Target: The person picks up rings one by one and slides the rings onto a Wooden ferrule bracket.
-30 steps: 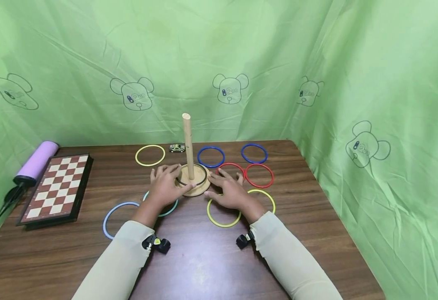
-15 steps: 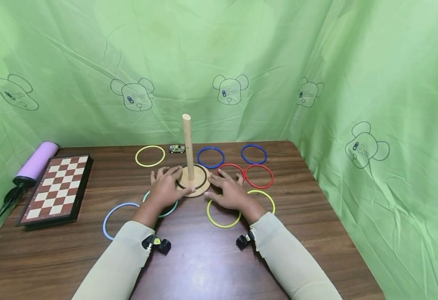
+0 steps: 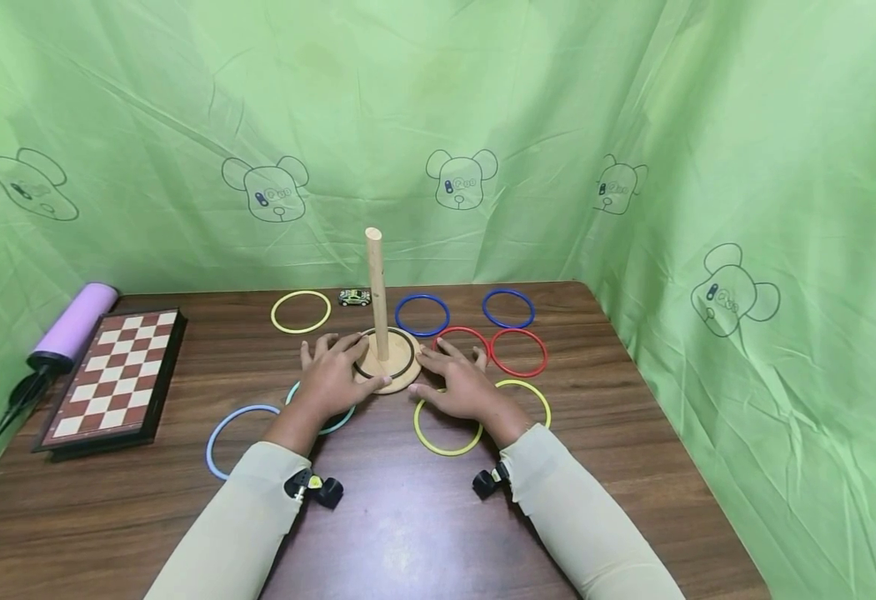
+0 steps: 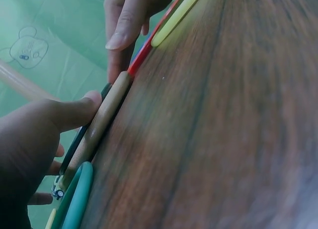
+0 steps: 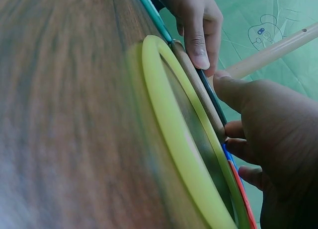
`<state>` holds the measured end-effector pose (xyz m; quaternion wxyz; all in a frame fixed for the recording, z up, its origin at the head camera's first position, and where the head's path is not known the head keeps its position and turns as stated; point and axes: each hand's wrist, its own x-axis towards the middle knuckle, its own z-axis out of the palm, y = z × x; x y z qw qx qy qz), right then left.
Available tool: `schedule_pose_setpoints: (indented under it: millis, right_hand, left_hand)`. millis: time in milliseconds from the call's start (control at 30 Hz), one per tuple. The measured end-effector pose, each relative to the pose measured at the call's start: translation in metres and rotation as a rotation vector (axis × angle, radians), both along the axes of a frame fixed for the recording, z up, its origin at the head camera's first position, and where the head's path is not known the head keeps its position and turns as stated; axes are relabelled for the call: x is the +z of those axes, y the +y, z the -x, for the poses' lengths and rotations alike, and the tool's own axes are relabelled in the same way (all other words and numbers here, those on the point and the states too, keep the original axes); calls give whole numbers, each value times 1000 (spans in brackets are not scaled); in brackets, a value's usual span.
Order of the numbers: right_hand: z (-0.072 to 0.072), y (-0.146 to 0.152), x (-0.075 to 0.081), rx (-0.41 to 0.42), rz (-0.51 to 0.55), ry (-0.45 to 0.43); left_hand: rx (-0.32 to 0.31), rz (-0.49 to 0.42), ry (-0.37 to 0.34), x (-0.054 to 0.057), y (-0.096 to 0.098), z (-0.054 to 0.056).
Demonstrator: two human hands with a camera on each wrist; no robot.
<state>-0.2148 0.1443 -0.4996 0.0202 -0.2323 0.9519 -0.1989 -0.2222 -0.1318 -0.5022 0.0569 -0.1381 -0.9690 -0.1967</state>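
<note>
An upright wooden peg [image 3: 377,292] stands on a round wooden base [image 3: 402,385]. A black ring [image 3: 411,362] lies on the base around the peg. My left hand [image 3: 325,379] spreads over the left side, its index finger and thumb touching the ring. In the left wrist view the straight left thumb [image 4: 74,113] rests on the ring at the base's edge. My right hand [image 3: 462,383] is at the base's right side, fingertips touching or very near its rim; contact is hard to tell. Part of the ring's left side hides under the left fingers.
Yellow [image 3: 448,452], red [image 3: 546,354], dark blue [image 3: 508,289] and light blue [image 3: 211,446] rings lie around the base. A teal ring [image 3: 340,425] is partly under the left hand. A toy car [image 3: 354,297], chessboard [image 3: 118,367] and purple pump [image 3: 77,321] are farther off.
The black ring has settled flatter on the base since a second ago. My left thumb has moved slightly down with it; the right hand has stayed put.
</note>
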Motion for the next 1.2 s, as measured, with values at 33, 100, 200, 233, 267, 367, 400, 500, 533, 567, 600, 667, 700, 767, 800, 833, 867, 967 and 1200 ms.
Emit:
schedule_pose_setpoints:
  millis: [33, 100, 200, 233, 267, 367, 400, 500, 533, 567, 600, 667, 700, 767, 800, 833, 867, 967, 1200]
  right_hand:
    - [0, 0, 0, 0, 0, 2]
    - [0, 0, -1, 1, 0, 1]
    - [-1, 0, -2, 0, -8, -5]
    - [-1, 0, -2, 0, -10, -7]
    - [-1, 0, -2, 0, -12, -10]
    - [-1, -1, -2, -1, -12, -13]
    - [-1, -1, -1, -1, -11, -13]
    - [-1, -1, -1, 0, -6, -11]
    - [0, -1, -1, 0, -6, -10]
    - [0, -1, -1, -1, -7, -10]
    - [0, -1, -1, -1, -7, -11]
    - [0, -1, -2, -2, -8, -8]
    - [0, -1, -2, -3, -8, -9]
    - [0, 0, -1, -2, -7, -8]
    - [0, 0, -1, 0, -7, -7]
    - [0, 0, -1, 1, -7, -5]
    - [0, 0, -1, 3, -8, -4]
    - [-1, 1, 0, 5, -12, 2]
    - [-1, 0, 0, 6, -9, 10]
  left_hand:
    - [-1, 2, 3, 0, 0, 0]
    - [-2, 10, 7, -1, 0, -1]
    - [-3, 20, 8, -2, -1, -1]
    - [-3, 21, 9, -1, -1, -2]
    - [-3, 22, 11, -1, -1, -2]
    - [-2, 28, 20, -1, -2, -2]
    - [0, 30, 25, -1, -3, -2]
    - [7, 34, 45, 0, -4, -2]
    - [9, 32, 50, 1, -4, -2]
    - [10, 31, 52, 2, -4, -2]
    - [9, 29, 51, 2, -5, -2]
    - [4, 27, 42, 2, -5, -2]
    - [0, 26, 37, 2, -4, -2]
    - [-5, 23, 30, 2, -4, -2]
    - [-6, 23, 29, 2, -3, -2]
    - [-6, 23, 30, 3, -2, -2]
    - [-5, 24, 33, 3, -2, -2]
    - [-3, 27, 35, 5, 0, -2]
    - [2, 30, 35, 7, -3, -2]
